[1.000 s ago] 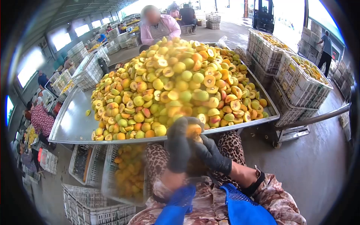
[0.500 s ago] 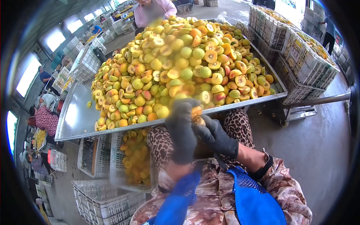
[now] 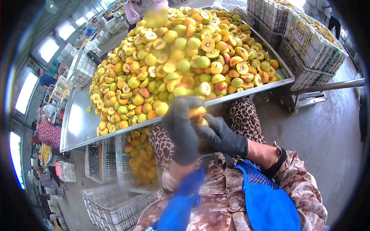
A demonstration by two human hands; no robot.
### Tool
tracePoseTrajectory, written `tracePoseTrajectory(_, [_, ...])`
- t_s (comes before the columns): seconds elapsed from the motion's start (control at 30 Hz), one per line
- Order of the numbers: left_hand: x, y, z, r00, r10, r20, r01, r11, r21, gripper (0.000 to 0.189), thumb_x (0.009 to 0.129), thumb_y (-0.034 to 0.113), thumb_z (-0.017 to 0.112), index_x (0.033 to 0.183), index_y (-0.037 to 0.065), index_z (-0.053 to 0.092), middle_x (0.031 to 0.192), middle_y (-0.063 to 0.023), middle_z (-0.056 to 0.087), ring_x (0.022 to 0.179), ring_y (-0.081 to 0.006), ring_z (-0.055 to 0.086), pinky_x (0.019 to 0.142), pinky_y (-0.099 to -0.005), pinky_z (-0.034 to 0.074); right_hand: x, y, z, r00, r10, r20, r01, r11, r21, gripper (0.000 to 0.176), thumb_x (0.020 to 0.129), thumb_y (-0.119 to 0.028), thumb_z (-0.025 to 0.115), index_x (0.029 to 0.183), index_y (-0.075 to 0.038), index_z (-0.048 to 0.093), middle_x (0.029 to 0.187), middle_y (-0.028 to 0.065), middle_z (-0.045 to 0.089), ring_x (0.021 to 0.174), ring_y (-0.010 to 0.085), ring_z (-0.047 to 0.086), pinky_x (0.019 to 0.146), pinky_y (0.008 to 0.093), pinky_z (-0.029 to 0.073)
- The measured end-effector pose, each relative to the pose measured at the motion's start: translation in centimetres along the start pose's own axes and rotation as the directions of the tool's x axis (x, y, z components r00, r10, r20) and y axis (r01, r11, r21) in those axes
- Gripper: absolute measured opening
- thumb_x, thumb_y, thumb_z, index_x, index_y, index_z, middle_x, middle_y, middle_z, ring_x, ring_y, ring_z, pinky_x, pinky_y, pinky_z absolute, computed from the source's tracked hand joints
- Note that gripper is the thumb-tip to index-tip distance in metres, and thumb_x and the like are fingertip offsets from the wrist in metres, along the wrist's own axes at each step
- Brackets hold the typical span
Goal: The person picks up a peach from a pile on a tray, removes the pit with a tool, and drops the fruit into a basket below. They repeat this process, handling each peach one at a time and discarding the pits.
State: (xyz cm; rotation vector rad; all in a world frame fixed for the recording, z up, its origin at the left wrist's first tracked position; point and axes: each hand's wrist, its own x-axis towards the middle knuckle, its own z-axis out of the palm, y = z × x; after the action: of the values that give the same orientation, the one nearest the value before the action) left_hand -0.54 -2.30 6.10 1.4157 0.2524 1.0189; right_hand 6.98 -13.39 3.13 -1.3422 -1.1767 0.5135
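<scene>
In black gloves, my two hands meet above my lap at the near edge of a metal table (image 3: 79, 129). My left hand (image 3: 182, 129) is closed round an orange-yellow peach piece (image 3: 197, 112). My right hand (image 3: 223, 135) presses up against it from the right, fingers curled at the fruit's lower side; whether it grips a tool or a second piece is hidden. Just beyond, a big heap of halved peaches (image 3: 154, 73) covers most of the table, several with stones showing. A blurred smear lies over the middle of the picture.
A crate of peach halves (image 3: 142, 161) stands below the table by my left leg, with stacked white crates (image 3: 115, 208) nearer me. Filled crates (image 3: 314, 46) rise on the right beside a metal rail (image 3: 327, 85). A person in pink (image 3: 135, 11) is across the table; others work at left.
My view has shifted slightly, so the table and heap sit a little further left and higher. Both hands stay together at the peach piece, my left hand turned a little around it.
</scene>
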Motion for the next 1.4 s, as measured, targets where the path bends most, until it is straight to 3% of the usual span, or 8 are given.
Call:
tracePoseTrajectory(0.23, [-0.8,2.7,0.6,0.911,0.397,0.110,-0.412,0.865,0.286,0.047,0.109,0.037,0.050,0.088,-0.002,0.065,0.093,-0.0177,0.070,0.090,-0.0256,0.067,0.081,-0.0371,0.054,-1.0,-0.8,-0.2,0.991,0.054,0.120,-0.087,0.954,0.288,0.033,0.106,-0.031,0.052,0.113,0.001,0.059,0.087,0.0100,0.063,0.082,0.0177,0.057,0.073,0.0360,0.048])
tracePoseTrajectory(0.43, [-0.8,2.4,-1.1,0.972,0.058,0.228,0.003,0.966,-0.259,0.043,0.108,0.029,0.048,0.080,-0.001,0.061,0.090,-0.0189,0.070,0.086,-0.0263,0.068,0.080,-0.0370,0.054,-1.5,-2.0,-0.9,0.961,0.092,0.262,-0.166,0.947,0.274,0.042,0.107,-0.036,0.053,0.123,0.002,0.059,0.088,0.0107,0.063,0.083,0.0146,0.057,0.073,0.0342,0.048])
tracePoseTrajectory(0.67, [-2.2,5.2,-0.2,0.856,0.430,0.287,-0.498,0.834,0.237,0.019,0.096,0.009,0.058,0.079,0.002,0.061,0.083,-0.0135,0.069,0.077,-0.0278,0.069,0.075,-0.0386,0.056,-2.3,-0.7,0.1,0.953,-0.016,0.301,-0.074,0.956,0.284,0.054,0.107,-0.043,0.054,0.139,0.000,0.052,0.110,0.0106,0.067,0.102,0.0177,0.063,0.085,0.0360,0.053])
tracePoseTrajectory(0.83, [-1.1,1.7,-2.2,0.915,0.038,0.402,0.061,0.971,-0.232,0.055,0.109,0.044,0.046,0.078,0.003,0.064,0.075,-0.0111,0.067,0.070,-0.0225,0.064,0.065,-0.0347,0.052,-2.9,0.1,0.5,0.909,0.090,0.407,-0.302,0.815,0.495,0.061,0.105,-0.044,0.056,0.147,0.001,0.048,0.122,0.0118,0.063,0.111,0.0183,0.061,0.081,0.0344,0.060])
tracePoseTrajectory(1.0, [0.4,-2.3,-10.5,0.922,-0.360,-0.146,0.290,0.887,-0.359,0.047,0.106,0.052,0.054,0.086,0.009,0.060,0.080,-0.0113,0.066,0.080,-0.0266,0.069,0.079,-0.0436,0.058,-2.1,-1.2,-0.1,0.856,0.126,0.502,-0.333,0.876,0.348,0.051,0.103,-0.041,0.059,0.132,0.001,0.055,0.105,0.0095,0.060,0.091,0.0172,0.064,0.070,0.0310,0.063])
tracePoseTrajectory(1.13, [1.8,-10.7,-25.7,0.893,0.062,-0.446,0.172,0.869,0.464,0.045,0.105,0.038,0.059,0.106,-0.006,0.069,0.105,-0.0184,0.072,0.103,-0.0293,0.069,0.095,-0.0403,0.053,-3.6,6.6,1.1,0.858,0.399,0.323,-0.500,0.794,0.347,0.044,0.102,-0.043,0.060,0.119,-0.002,0.064,0.089,0.0111,0.065,0.089,0.0176,0.067,0.071,0.0340,0.058])
tracePoseTrajectory(1.17, [2.7,-12.1,-27.7,0.904,0.231,-0.359,0.130,0.652,0.747,0.045,0.104,0.036,0.061,0.111,-0.008,0.070,0.109,-0.0187,0.072,0.107,-0.0303,0.068,0.098,-0.0400,0.052,-2.8,7.7,1.0,0.782,0.533,0.321,-0.513,0.845,-0.152,0.043,0.101,-0.044,0.060,0.113,-0.004,0.069,0.092,0.0181,0.072,0.092,0.0254,0.072,0.079,0.0391,0.055])
tracePoseTrajectory(1.4, [11.7,-17.3,-14.8,0.982,0.167,0.083,-0.172,0.647,0.743,0.040,0.093,0.022,0.071,0.124,-0.002,0.067,0.125,-0.0202,0.068,0.114,-0.0321,0.067,0.096,-0.0414,0.053,-0.7,5.8,1.6,0.863,0.409,0.297,-0.276,0.874,-0.400,0.053,0.098,-0.054,0.061,0.108,-0.001,0.066,0.091,0.0237,0.071,0.086,0.0412,0.071,0.076,0.0446,0.053])
